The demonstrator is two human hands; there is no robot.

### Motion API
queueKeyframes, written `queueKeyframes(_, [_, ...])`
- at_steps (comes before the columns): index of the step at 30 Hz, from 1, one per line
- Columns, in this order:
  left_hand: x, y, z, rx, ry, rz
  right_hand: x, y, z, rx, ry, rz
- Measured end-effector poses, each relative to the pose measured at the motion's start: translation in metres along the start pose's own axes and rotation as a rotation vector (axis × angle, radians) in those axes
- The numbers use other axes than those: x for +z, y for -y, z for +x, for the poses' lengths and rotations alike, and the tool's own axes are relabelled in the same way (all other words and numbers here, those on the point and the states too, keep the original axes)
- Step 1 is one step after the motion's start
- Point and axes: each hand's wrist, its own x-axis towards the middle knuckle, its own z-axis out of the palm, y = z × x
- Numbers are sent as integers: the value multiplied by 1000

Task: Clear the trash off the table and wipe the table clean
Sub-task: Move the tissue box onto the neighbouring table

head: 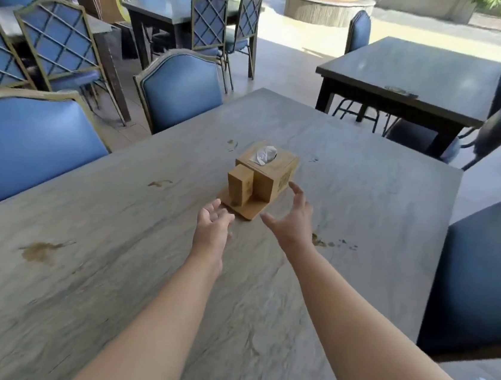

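Note:
A grey stone-look table (107,283) fills the foreground. Near its middle stands a wooden tissue box holder (263,178) on a flat base, with a white tissue (265,155) poking out of the top. My left hand (213,221) is open, palm up, just short of the base's near left corner. My right hand (294,218) is open with fingers spread, close to the holder's right side, apart from it. Brown stains mark the tabletop: one at the left (41,250), a small one (159,183) farther back, and spots (330,243) beside my right wrist.
Blue padded chairs (35,152) line the table's left side and a dark chair (480,272) stands at the right. Another dark table (412,77) sits behind on the right, and more tables and lattice-back chairs (60,43) stand at the back left.

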Motion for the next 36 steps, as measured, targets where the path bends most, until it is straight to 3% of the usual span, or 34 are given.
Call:
queueKeyframes(9, [56,28,79,62,-81,166,30,-33,112,-14,73,-180])
queueKeyframes(14, [66,41,95,93,-105,168,33,-43,142,-140,101,-237])
queueKeyframes(19, [68,48,97,110,-113,141,31,-44,154,-217,55,-105])
queueKeyframes(29, [42,35,78,34,-79,124,38,-35,95,-163,-139,-67])
queueKeyframes(36, [-10,30,10,69,-175,128,35,-8,-7,-62,-236,31])
